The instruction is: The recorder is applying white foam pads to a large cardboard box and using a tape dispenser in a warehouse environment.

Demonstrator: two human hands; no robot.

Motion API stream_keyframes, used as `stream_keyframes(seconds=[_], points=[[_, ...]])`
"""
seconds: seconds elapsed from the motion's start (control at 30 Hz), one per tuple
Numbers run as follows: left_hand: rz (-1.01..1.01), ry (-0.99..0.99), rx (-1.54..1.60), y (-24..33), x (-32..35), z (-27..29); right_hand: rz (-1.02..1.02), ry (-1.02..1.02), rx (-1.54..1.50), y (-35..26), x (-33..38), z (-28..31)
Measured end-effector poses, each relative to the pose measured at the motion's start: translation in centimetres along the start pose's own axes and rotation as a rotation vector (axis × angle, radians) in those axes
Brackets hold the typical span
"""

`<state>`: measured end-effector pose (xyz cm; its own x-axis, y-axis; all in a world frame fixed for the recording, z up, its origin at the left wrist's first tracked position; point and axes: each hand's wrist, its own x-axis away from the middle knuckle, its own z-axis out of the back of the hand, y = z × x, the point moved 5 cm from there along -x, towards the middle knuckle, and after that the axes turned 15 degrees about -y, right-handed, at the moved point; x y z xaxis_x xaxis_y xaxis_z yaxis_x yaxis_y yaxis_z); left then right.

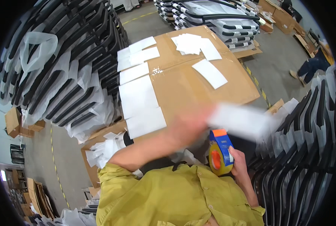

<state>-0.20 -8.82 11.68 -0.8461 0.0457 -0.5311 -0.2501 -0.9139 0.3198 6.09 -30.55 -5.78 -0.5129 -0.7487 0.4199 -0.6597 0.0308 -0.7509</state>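
Two hands are busy: our right hand (238, 164) grasps a blue-and-orange tape dispenser (220, 152) at lower centre, held upright and ready. Our blurred left hand (188, 126) carries a white paper sheet (240, 119) across the cardboard box (183, 81); its fingers we cannot tell.

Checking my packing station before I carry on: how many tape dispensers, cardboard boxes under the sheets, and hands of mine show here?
Tape dispenser, blue and orange: 1
Large cardboard box bearing white sheets: 1
Hands, left hand blurred, right hand: 2
Total: 4
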Motion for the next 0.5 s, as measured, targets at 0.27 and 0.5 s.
stream_keyframes(seconds=[0.27,0.5], points=[[0.567,-0.126,-0.707,-22.9,3.0,3.1,-0.035,-0.006,0.071,0.2,-0.5,0.4],[0.801,-0.340,-0.633,-28.5,4.5,0.3,-0.078,-0.001,0.081,-0.1,-1.5,-0.3]])
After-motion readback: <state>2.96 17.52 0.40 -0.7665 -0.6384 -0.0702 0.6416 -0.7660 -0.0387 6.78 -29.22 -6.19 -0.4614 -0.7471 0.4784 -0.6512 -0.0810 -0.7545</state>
